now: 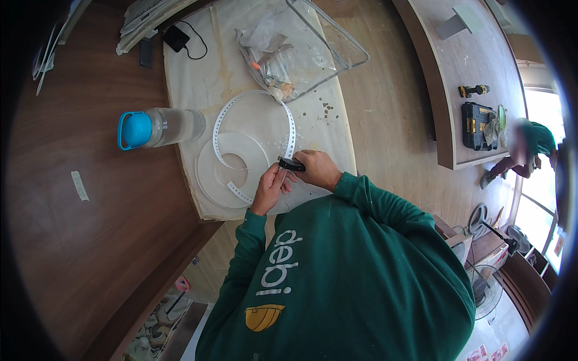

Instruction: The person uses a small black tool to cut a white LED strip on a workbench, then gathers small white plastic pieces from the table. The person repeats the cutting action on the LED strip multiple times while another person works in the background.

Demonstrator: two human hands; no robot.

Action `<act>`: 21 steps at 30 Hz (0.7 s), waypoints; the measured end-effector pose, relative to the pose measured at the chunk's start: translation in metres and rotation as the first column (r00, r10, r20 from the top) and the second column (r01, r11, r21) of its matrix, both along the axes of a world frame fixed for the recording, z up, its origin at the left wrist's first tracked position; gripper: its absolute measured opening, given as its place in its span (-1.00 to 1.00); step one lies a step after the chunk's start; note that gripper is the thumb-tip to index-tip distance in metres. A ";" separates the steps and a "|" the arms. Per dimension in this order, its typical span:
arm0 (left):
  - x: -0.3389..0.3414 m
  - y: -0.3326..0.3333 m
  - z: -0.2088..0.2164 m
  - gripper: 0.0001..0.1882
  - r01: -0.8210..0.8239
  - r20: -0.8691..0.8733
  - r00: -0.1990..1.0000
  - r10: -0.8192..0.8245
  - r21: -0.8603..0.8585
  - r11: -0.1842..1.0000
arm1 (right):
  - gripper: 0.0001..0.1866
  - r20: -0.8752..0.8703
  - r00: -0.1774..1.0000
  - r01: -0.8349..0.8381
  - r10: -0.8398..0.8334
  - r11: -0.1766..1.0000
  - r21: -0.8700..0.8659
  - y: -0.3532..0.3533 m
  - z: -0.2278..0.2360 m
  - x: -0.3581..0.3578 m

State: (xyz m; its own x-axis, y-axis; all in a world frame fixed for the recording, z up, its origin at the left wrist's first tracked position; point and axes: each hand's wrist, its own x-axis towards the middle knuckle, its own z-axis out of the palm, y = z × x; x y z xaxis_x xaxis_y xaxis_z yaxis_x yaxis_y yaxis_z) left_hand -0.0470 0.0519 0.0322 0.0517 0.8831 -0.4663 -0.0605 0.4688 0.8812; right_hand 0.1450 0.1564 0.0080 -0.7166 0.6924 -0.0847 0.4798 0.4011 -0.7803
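Observation:
A long white strip [292, 123] with a row of evenly spaced holes curls in a loop over the table, its upper end running down to my hands. My right hand [319, 170] is closed around a small black hand tool [291, 164], which looks like a hole punch, set at the strip. My left hand [273, 188] has its fingers curled together at the tool's left end, where the strip runs in; exactly what they pinch is partly hidden. Below the loop lie pale round discs [208, 186], one over another. Small white dots [282, 139] are scattered beside the strip.
A clear bottle with a blue lid [136, 130] lies left of the strip. Beyond is a transparent zip bag [283, 60] with items inside; a black adapter [176, 38] is at far left. Dark round bits [327, 109] dot the table [337, 141]. At right, another person [533, 144] is near a bench.

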 end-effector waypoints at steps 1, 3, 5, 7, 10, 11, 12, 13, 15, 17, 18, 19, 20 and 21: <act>0.000 0.000 0.001 -0.70 0.002 -0.005 1.000 -0.002 -0.003 1.000 | -0.72 0.004 1.000 0.001 -0.001 1.000 -0.006 -0.001 -0.001 0.000; 0.001 0.002 0.001 -0.70 -0.002 -0.003 1.000 0.002 0.003 1.000 | -0.71 0.010 1.000 0.001 0.000 1.000 -0.014 -0.001 -0.001 0.000; 0.002 0.002 0.002 -0.69 -0.005 -0.001 1.000 0.005 0.009 1.000 | -0.72 0.005 1.000 0.023 -0.023 0.999 -0.022 0.000 0.002 0.000; 0.002 0.002 0.004 -0.69 -0.005 0.002 1.000 0.005 0.013 1.000 | -0.72 0.002 0.999 0.033 -0.033 0.999 -0.029 0.001 0.004 -0.001; 0.001 0.000 0.001 -0.69 -0.010 -0.014 1.000 0.010 0.010 1.000 | -0.73 0.005 1.000 0.026 -0.026 0.999 -0.026 0.001 0.005 -0.002; 0.001 0.000 0.002 -0.69 -0.008 -0.013 1.000 0.008 0.008 1.000 | -0.73 0.005 1.000 0.021 -0.021 1.000 -0.016 0.002 0.005 -0.001; 0.001 0.001 0.003 -0.69 -0.006 -0.011 1.000 0.006 0.005 1.000 | -0.73 0.004 1.000 0.016 -0.016 1.000 -0.007 0.002 0.005 -0.001; 0.001 0.001 0.004 -0.69 -0.004 -0.010 1.000 0.004 0.002 1.000 | -0.73 0.004 1.000 0.016 -0.016 1.000 -0.005 0.001 0.004 -0.001; 0.001 0.001 0.003 -0.69 -0.008 0.009 1.000 0.008 -0.003 1.000 | -0.73 0.004 1.000 0.013 -0.013 1.000 0.000 0.001 0.003 -0.001; 0.000 0.000 0.003 -0.70 -0.008 0.014 1.000 0.008 -0.010 1.000 | -0.74 -0.008 1.000 0.012 -0.012 1.000 0.008 0.002 0.005 -0.001; 0.000 0.000 0.002 -0.69 -0.005 0.009 1.000 0.006 -0.015 1.000 | -0.74 -0.014 1.000 0.012 -0.012 1.000 0.011 0.002 0.005 -0.001; 0.000 0.001 0.002 -0.69 -0.003 0.004 1.000 0.003 -0.019 1.000 | -0.75 -0.007 1.000 0.010 -0.010 1.000 0.017 0.002 0.004 -0.001; 0.000 0.001 0.002 -0.70 -0.006 0.006 1.000 0.006 -0.016 1.000 | -0.76 0.000 1.000 0.008 -0.008 1.000 0.024 0.002 0.001 -0.001; 0.000 0.002 0.002 -0.71 -0.008 0.008 1.000 0.008 -0.013 1.000 | -0.76 0.007 1.000 0.006 -0.006 1.000 0.031 0.002 -0.001 -0.001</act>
